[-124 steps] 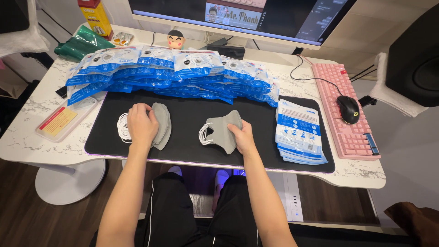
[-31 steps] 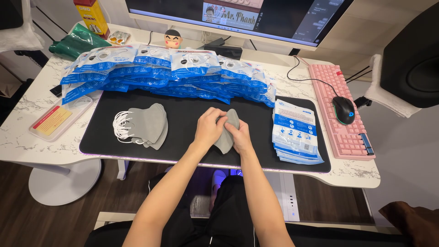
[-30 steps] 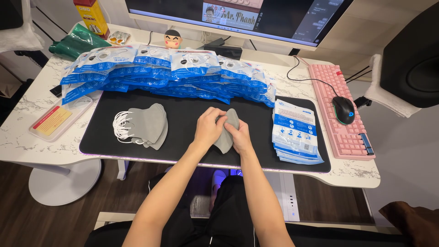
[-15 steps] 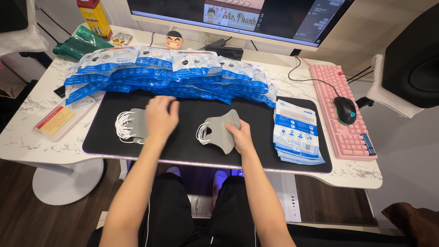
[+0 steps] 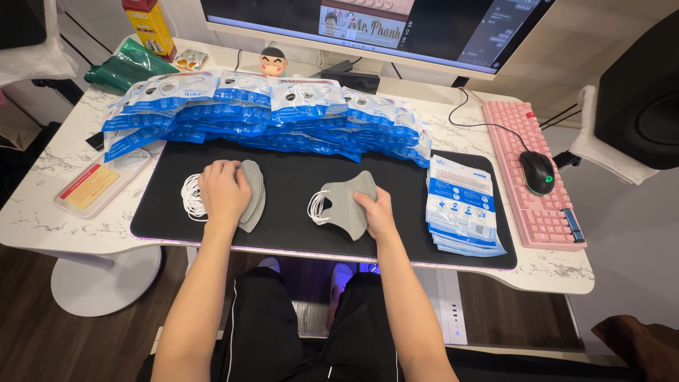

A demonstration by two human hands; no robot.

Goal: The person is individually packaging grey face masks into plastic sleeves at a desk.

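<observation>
So the person was sitting at a white marble-look bench [image 5: 49, 212] with a big black desk mat [image 5: 290, 212] spread across it. Left hand [image 5: 223, 189] lay flat, palm down and fingers loosely spread, on top of a small stack of grey face masks [image 5: 253, 194] at the left end of the mat, with the white ear loops [image 5: 189, 198] sticking out on the left side of it. Right hand [image 5: 375, 212] was over on a single grey mask [image 5: 346, 201] near the middle of the mat, fingers curled over its right edge and pinning it down; that mask's loops pointed left toward the stack, and the two were well apart.

Behind the mat there was a long overlapping row of blue-and-white sealed mask packets [image 5: 283, 113] running nearly the whole width. A neater pile of flat blue-and-white packets [image 5: 460, 205] sat at the right end of the mat, just beside the right hand's mask. Past that, a pink keyboard [image 5: 530, 177] with a black mouse [image 5: 537, 171] resting on it. On the far left of the bench lay a clear flat case with a yellow and red card [image 5: 99, 185], and a monitor [image 5: 396, 28] stood at the back.
</observation>
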